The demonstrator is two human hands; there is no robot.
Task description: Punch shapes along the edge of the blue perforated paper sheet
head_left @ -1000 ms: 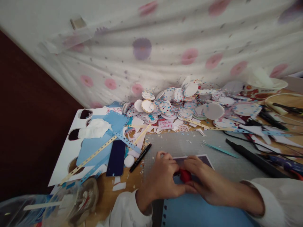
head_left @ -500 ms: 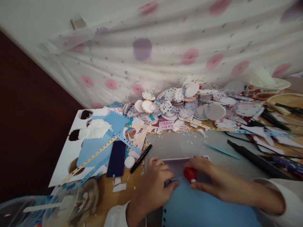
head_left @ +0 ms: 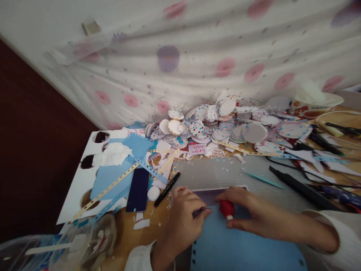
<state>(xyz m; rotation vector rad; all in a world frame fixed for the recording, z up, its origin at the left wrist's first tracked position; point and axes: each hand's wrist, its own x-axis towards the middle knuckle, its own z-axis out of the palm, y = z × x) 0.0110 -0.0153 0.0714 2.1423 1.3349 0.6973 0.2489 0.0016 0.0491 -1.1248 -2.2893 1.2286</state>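
Observation:
My left hand (head_left: 182, 222) is curled at the top left corner of a blue sheet (head_left: 242, 250) with punched holes along its left side. Its thumb and fingers pinch a small dark thing (head_left: 200, 211) that I cannot name. My right hand (head_left: 251, 216) lies over the sheet's top edge, its fingers closed on a small red object with a white tip (head_left: 227, 209). Behind both hands, a purplish card with a white border (head_left: 208, 194) pokes out on the grey cutting mat (head_left: 222, 173).
A heap of confetti-dotted paper discs (head_left: 214, 126) lies along the flowered curtain. Left of the mat are a black marker (head_left: 167, 189), a dark phone (head_left: 138, 189), paper strips and a white sheet with round holes (head_left: 81, 177). Black tools and cables (head_left: 301, 190) lie right; a plastic tub (head_left: 84, 241) stands bottom left.
My hands, pressed together a second ago, have drawn apart. The red object moved right with my right hand. The blue sheet now reaches further up over the card.

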